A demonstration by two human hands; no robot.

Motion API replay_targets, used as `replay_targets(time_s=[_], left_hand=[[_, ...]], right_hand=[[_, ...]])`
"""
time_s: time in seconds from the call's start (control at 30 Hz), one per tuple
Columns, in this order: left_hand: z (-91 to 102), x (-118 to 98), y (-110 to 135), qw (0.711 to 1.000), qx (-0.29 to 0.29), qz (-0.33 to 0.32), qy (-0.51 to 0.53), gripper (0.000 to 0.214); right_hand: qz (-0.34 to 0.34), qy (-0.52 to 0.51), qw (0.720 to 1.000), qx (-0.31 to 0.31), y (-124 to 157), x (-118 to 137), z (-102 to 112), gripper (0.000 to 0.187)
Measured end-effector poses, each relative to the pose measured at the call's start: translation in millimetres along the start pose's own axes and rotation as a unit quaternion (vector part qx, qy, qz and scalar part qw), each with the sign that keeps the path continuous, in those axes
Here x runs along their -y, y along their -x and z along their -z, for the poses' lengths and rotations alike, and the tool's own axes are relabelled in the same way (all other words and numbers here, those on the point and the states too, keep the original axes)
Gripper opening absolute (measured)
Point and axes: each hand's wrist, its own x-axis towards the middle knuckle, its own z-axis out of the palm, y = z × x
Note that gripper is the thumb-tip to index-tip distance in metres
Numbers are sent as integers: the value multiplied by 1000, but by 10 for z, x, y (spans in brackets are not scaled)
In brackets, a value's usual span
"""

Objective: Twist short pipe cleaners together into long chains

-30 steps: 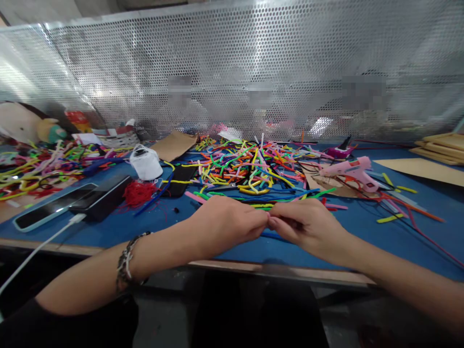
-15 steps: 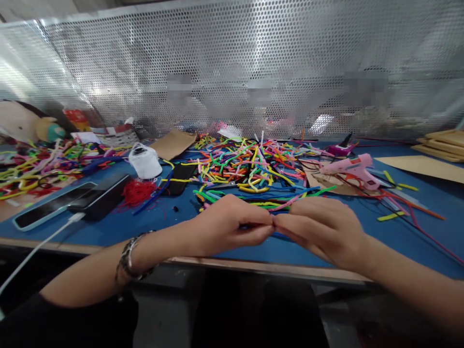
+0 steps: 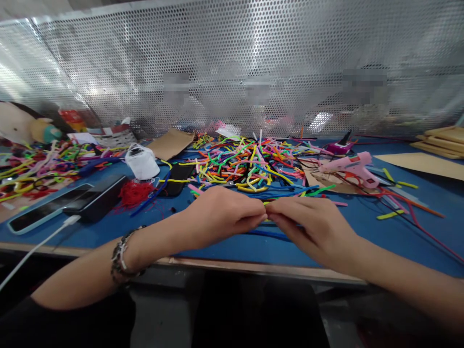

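Observation:
My left hand [image 3: 221, 215] and my right hand [image 3: 311, 224] meet fingertip to fingertip just above the blue table [image 3: 224, 251], both pinched closed on a thin piece I cannot make out. A blue pipe cleaner [image 3: 268, 235] lies on the table under them. Right behind my hands sits a heap of many-coloured pipe cleaners [image 3: 250, 162]. A beaded bracelet [image 3: 119, 258] is on my left wrist.
A pink glue gun [image 3: 350, 166] lies at the right on cardboard. At the left are a phone on a white cable [image 3: 45, 209], a black box [image 3: 96, 198], red thread [image 3: 134, 192], a white spool [image 3: 142, 162] and another pipe cleaner pile [image 3: 39, 164]. A perforated metal screen [image 3: 232, 67] closes the back.
Both hands stayed joined and shifted slightly up and away from the table edge; the fingers have worked at the pinched piece, the right hand turning a little.

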Motion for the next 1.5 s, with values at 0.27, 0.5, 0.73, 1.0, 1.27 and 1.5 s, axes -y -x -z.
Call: replay_targets(time_s=[0.27, 0.5, 0.73, 1.0, 1.27, 1.5], left_hand=[[3, 106, 12, 971, -86, -148, -167, 31], [29, 119, -25, 959, 115, 63, 250, 25], [-22, -82, 9, 976, -67, -137, -159, 32], [16, -37, 23, 997, -66, -39, -12, 33], [47, -39, -15, 995, -82, -18, -50, 31], [57, 125, -28, 907, -129, -232, -326, 20]], right_hand=[[-166, -320, 921, 147, -25, -68, -43, 24], [154, 148, 975, 62, -35, -131, 47, 27], [-119, -246, 960, 62, -87, 24, -74, 29], [-22, -80, 996, -16, -42, 10, 2, 7], [114, 205, 965, -117, 9, -26, 9, 12], [-195, -317, 919, 132, -116, 9, 33, 27]])
